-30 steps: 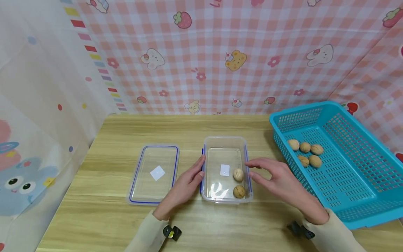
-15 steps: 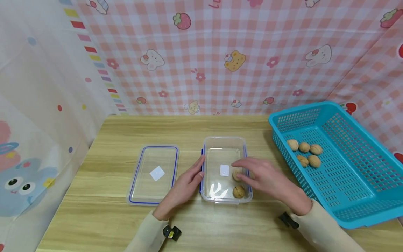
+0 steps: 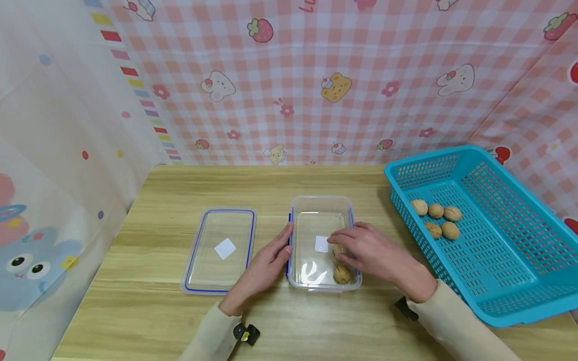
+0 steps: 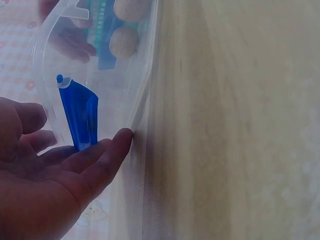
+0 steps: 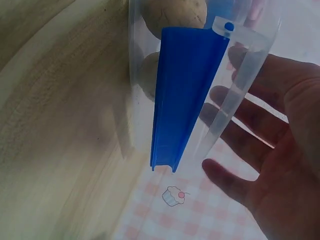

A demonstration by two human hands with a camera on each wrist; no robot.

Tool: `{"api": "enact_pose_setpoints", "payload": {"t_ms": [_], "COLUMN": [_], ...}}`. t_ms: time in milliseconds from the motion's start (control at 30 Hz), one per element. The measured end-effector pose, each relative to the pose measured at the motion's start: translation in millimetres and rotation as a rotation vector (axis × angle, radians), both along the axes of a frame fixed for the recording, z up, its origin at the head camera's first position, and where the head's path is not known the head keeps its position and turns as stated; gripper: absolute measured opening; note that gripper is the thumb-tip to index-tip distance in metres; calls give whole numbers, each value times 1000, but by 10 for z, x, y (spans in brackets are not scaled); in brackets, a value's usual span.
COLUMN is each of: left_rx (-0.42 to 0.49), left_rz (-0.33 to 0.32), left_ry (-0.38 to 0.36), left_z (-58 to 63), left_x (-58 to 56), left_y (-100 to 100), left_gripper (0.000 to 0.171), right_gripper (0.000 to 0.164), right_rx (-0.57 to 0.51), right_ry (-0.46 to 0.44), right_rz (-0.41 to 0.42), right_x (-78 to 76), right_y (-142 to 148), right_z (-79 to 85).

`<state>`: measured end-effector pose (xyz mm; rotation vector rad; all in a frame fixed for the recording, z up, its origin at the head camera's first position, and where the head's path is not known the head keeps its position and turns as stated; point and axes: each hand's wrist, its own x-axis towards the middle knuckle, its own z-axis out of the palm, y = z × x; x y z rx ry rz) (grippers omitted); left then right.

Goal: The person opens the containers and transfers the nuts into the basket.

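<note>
A clear plastic food container (image 3: 311,224) stands uncovered on the wooden table, with two walnuts inside along its right wall. The front walnut (image 3: 341,274) is in full view; the one behind it (image 3: 337,251) is partly covered by my right hand (image 3: 374,250). That hand reaches over the right rim, thumb and fingers spread above the walnut. In the right wrist view the fingers pass over the rim beside a hanging blue latch (image 5: 185,90), higher than the walnuts. My left hand (image 3: 267,260) rests its extended fingers along the left wall, by another blue latch (image 4: 80,115).
A clear lid (image 3: 217,225) with a blue seal lies left of the container. To the right, a turquoise basket (image 3: 494,250) holds several walnuts (image 3: 450,230) in its far left part. A checked cloth (image 3: 289,75) hangs behind the table.
My right hand has moved left from outside the right wall to over the container, now covering part of the rear walnut. My left hand keeps its place.
</note>
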<state>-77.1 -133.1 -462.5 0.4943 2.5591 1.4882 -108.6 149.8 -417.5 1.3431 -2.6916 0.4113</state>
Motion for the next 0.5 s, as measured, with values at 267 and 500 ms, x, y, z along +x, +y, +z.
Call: {"api": "enact_pose_setpoints", "payload": {"t_ms": [267,500], "left_rx": [-5,-4], "left_rz": [-3,-7], "left_ry": [-6,-2], "left_z": [-1,-10], "left_x": [-4,-8], "left_y": [-2,-5], "left_gripper": [52,52], "right_gripper": [41,39], "right_rx": [95,160], "right_ry": [-31,-109], "right_rz": [-16,-41], "right_x": [0,-8], "right_y": [-49,-103], "right_z": [-19,3]}}
